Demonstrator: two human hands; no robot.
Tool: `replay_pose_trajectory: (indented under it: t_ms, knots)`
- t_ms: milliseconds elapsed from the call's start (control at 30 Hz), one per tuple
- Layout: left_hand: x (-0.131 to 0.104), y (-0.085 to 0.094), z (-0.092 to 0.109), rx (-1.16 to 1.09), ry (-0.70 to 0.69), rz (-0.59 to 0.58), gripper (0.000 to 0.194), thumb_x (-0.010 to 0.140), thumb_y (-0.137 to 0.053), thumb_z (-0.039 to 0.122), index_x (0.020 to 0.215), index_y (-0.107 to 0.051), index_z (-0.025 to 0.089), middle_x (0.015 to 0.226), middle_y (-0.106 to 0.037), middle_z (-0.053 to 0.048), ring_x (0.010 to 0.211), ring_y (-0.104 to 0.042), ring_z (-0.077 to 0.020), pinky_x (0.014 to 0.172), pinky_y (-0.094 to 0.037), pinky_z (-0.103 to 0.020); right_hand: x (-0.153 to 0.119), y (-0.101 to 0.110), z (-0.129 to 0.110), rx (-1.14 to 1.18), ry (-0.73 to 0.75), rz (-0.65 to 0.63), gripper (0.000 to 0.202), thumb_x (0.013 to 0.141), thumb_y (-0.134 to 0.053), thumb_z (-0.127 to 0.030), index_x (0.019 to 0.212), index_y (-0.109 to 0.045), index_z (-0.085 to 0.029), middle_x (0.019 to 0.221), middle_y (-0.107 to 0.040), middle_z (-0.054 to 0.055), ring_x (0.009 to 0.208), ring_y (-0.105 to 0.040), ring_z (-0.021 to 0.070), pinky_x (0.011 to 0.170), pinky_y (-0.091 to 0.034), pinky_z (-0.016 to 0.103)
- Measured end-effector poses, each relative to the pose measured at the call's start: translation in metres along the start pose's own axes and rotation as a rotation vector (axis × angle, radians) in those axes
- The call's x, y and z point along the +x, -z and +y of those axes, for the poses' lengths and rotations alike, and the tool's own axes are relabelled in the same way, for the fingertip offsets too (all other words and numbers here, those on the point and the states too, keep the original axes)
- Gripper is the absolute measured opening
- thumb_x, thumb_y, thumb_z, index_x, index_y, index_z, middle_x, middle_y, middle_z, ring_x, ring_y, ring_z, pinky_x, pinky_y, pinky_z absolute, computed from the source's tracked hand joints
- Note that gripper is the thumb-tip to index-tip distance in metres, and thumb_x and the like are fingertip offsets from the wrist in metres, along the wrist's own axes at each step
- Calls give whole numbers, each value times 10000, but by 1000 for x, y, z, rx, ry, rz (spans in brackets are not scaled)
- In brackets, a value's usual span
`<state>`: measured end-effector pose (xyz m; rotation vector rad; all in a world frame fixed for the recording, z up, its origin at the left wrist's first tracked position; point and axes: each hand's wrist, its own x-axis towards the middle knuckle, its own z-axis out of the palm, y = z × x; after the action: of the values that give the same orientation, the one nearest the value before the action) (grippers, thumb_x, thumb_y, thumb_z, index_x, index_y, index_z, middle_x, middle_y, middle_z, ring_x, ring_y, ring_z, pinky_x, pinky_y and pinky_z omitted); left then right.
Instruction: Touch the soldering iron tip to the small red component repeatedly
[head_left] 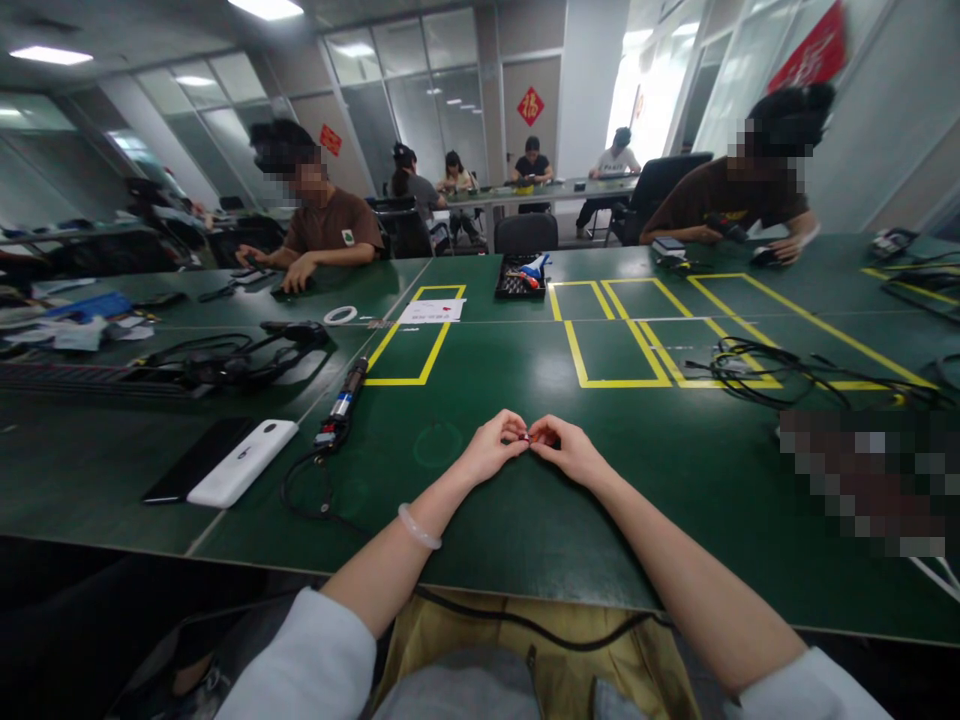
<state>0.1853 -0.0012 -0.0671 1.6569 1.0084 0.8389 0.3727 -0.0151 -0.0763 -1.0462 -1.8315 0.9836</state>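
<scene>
Head view: over the bench [480,545], nearer its near edge than its far one, the left hand [496,447] and right hand [568,447] pinch a small reddish piece [527,438] between nearly closed fingertips, which mostly hide it. Near the far edge, a black tray [519,293] holds a blue, white and red tool [535,269].

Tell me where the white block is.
In the head view, the white block lies on the green table at left, beside the black slab, left of the left hand.
</scene>
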Motion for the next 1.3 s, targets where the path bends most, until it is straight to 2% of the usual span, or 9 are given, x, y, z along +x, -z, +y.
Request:
replay_pose_trajectory:
  t_ms: [133,233,333,467,667,767,867,1033,1300]
  knots:
    - [0,9,2,17,94,-41,412,764,-658,354,1100,-516,162,913,-636,-54,734,-613,-124,655,-503,-272,0,1,2,-11,42,-13,104,807,-590,-234,894,-599,-179,798,-612,6,690,-550,127,666,-442,257]
    - [-4,29,10,122,73,-55,412,784,-636,379,1126,-551,165,1019,-652,-88,850,-635,-152,773,-514,-316,0,1,3,-20,42,-23,93,809,-591,-235,885,-599,-182,771,-597,-2,673,-534,125,655,-431,251]
    - [-15,64,17,272,50,-9,394,803,-607,399,1125,-575,173,1090,-647,-92,958,-628,-175,889,-490,-345,0,1,4,-19,28,-30,90,810,-591,-232,883,-596,-180,728,-575,-13,647,-517,122,642,-419,246]
    - [-42,126,14,669,76,174,431,835,-526,450,1172,-569,185,1196,-602,-94,1102,-578,-227,972,-445,-389,0,0,5,-11,-1,-34,95,803,-596,-232,879,-588,-175,710,-566,-17,638,-514,121,639,-414,246]
    - [-93,210,-12,1332,344,541,616,822,-507,445,1338,-427,119,1382,-446,-189,1262,-433,-342,1031,-359,-468,-1,-1,2,-13,-16,-32,95,803,-593,-242,869,-584,-174,696,-555,-20,634,-503,121,628,-404,245]
    - [-109,241,-28,1313,517,479,635,826,-488,463,1335,-408,91,1367,-458,-197,1224,-473,-329,991,-398,-427,-1,-1,0,-8,-15,-34,94,804,-591,-248,864,-584,-176,697,-555,-19,635,-502,124,620,-399,245]
    - [-115,260,-40,1247,528,417,627,796,-526,447,1307,-441,92,1351,-483,-172,1221,-484,-292,1001,-399,-374,-1,-1,0,-7,-22,-40,99,802,-592,-256,862,-587,-178,693,-559,-18,633,-505,126,619,-403,247]
    - [-110,252,-38,1214,504,426,674,737,-582,425,1317,-454,106,1295,-507,-145,1239,-478,-268,1014,-390,-323,0,-3,-1,-21,-28,-40,97,804,-594,-257,860,-587,-178,679,-545,-26,620,-501,122,613,-398,242]
    - [-81,166,-13,1121,469,473,674,755,-540,496,1345,-435,187,1309,-442,-110,1100,-580,-265,876,-488,-343,0,-4,1,-48,-8,-41,81,807,-591,-246,850,-589,-177,688,-543,-26,625,-498,120,616,-390,242]
